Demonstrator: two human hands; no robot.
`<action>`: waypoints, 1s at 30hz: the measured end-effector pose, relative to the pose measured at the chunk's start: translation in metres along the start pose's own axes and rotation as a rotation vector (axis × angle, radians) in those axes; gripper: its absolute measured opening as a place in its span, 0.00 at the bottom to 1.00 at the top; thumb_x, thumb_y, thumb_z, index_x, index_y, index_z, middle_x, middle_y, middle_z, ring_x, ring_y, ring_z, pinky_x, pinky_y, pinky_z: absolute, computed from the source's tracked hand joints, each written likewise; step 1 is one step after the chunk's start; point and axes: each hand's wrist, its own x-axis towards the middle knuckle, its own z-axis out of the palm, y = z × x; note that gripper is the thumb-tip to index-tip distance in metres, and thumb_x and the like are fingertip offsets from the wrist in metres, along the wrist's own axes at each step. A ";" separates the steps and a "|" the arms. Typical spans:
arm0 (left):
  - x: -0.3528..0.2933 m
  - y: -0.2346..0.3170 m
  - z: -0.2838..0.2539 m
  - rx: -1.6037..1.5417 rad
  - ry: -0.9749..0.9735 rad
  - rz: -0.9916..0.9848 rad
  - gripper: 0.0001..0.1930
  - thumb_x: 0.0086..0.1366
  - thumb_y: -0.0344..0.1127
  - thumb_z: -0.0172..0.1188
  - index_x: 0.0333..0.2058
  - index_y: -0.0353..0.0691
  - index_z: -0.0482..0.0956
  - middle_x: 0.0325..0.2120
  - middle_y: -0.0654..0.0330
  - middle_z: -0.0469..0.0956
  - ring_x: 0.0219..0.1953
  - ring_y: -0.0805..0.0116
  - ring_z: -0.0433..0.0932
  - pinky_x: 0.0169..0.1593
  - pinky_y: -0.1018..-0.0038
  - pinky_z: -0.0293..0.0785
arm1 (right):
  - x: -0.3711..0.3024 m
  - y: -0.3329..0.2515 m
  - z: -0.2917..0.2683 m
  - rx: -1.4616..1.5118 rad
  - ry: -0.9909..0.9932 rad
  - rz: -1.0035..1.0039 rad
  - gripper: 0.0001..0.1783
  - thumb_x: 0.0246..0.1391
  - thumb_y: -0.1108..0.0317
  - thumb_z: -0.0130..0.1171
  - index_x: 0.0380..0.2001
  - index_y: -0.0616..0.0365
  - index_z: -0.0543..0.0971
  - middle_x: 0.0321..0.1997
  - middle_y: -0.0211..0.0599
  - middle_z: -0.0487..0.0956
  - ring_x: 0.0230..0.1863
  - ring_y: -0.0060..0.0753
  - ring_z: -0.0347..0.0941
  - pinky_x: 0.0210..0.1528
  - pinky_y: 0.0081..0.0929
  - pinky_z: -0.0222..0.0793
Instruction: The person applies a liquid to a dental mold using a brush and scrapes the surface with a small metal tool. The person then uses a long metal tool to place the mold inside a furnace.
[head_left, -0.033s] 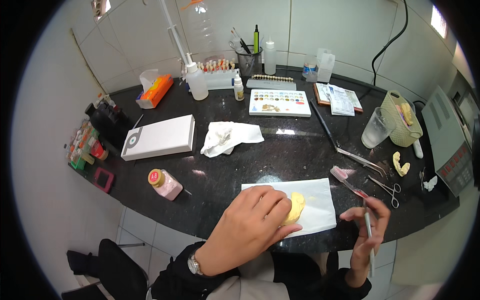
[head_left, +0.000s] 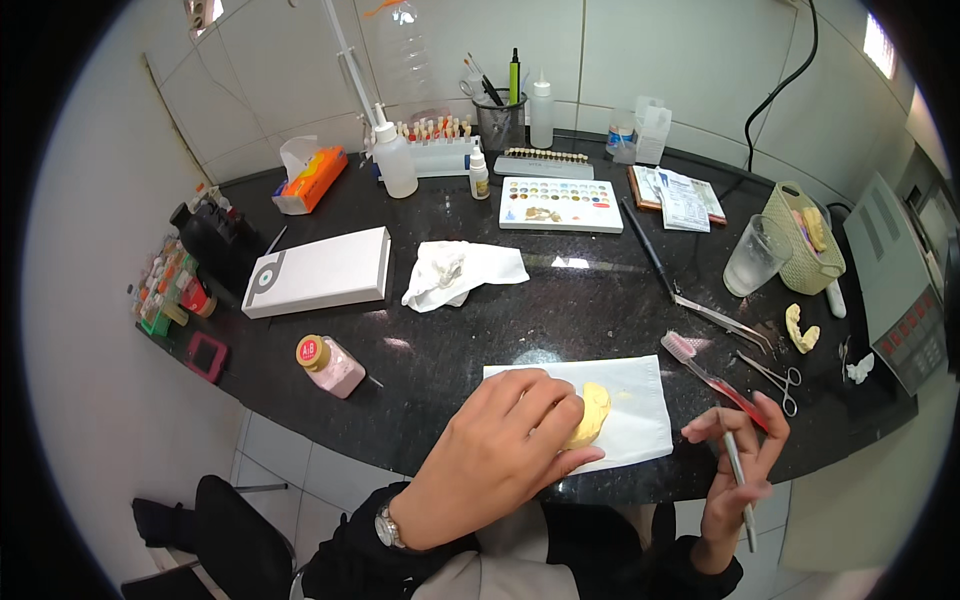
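Observation:
My left hand point(head_left: 510, 435), a watch at its wrist, is closed around a yellow dental cast point(head_left: 593, 415); its fingers cover the cast's left part. Beneath them a white paper sheet point(head_left: 640, 400) lies at the table's front edge. Off to the right, my right hand point(head_left: 735, 470) grips a slim metal instrument point(head_left: 741, 480) between thumb and fingers, apart from the cast. Its tip is too blurred to make out. A pink-bristled toothbrush point(head_left: 708, 376) with a red handle lies just beyond the right hand, its handle end partly behind the fingers.
Scissor-like forceps point(head_left: 775, 380), long tweezers point(head_left: 720, 320) and another yellow cast point(head_left: 800, 330) lie at right, near a glass point(head_left: 755, 258) and basket point(head_left: 790, 270). A pink powder bottle point(head_left: 333, 368), white box point(head_left: 320, 275), crumpled tissue point(head_left: 450, 275) and colour palette point(head_left: 560, 205) occupy the left and back.
My right hand has shifted slightly right, and the instrument in it has tilted, its upper end moving left. The left hand and the cast stay in place.

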 end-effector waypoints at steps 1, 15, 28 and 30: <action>-0.001 0.000 0.000 -0.009 0.005 0.001 0.20 0.50 0.42 0.66 0.35 0.34 0.72 0.35 0.55 0.72 0.41 0.56 0.71 0.44 0.65 0.70 | -0.001 0.003 -0.003 0.045 -0.011 0.002 0.47 0.49 0.24 0.34 0.46 0.64 0.61 0.23 0.39 0.71 0.30 0.30 0.69 0.32 0.28 0.65; -0.039 -0.001 0.003 -0.802 0.111 -0.371 0.13 0.66 0.37 0.44 0.39 0.31 0.66 0.41 0.48 0.70 0.48 0.57 0.69 0.50 0.69 0.64 | 0.007 -0.005 -0.008 0.003 0.017 0.089 0.10 0.52 0.72 0.57 0.35 0.67 0.70 0.29 0.43 0.73 0.27 0.24 0.71 0.29 0.19 0.69; -0.036 -0.008 0.013 -0.952 0.038 -0.436 0.17 0.65 0.44 0.43 0.38 0.31 0.66 0.36 0.53 0.70 0.35 0.69 0.69 0.42 0.75 0.64 | 0.005 -0.021 0.031 0.415 -0.056 -0.049 0.23 0.59 0.51 0.49 0.42 0.64 0.65 0.25 0.43 0.76 0.29 0.37 0.76 0.40 0.33 0.72; -0.033 -0.010 0.013 -0.949 0.021 -0.443 0.18 0.66 0.44 0.43 0.39 0.31 0.66 0.36 0.53 0.70 0.36 0.70 0.69 0.42 0.75 0.64 | 0.004 -0.024 0.044 0.289 -0.145 -0.167 0.24 0.61 0.48 0.44 0.38 0.62 0.71 0.30 0.47 0.79 0.31 0.41 0.77 0.41 0.34 0.72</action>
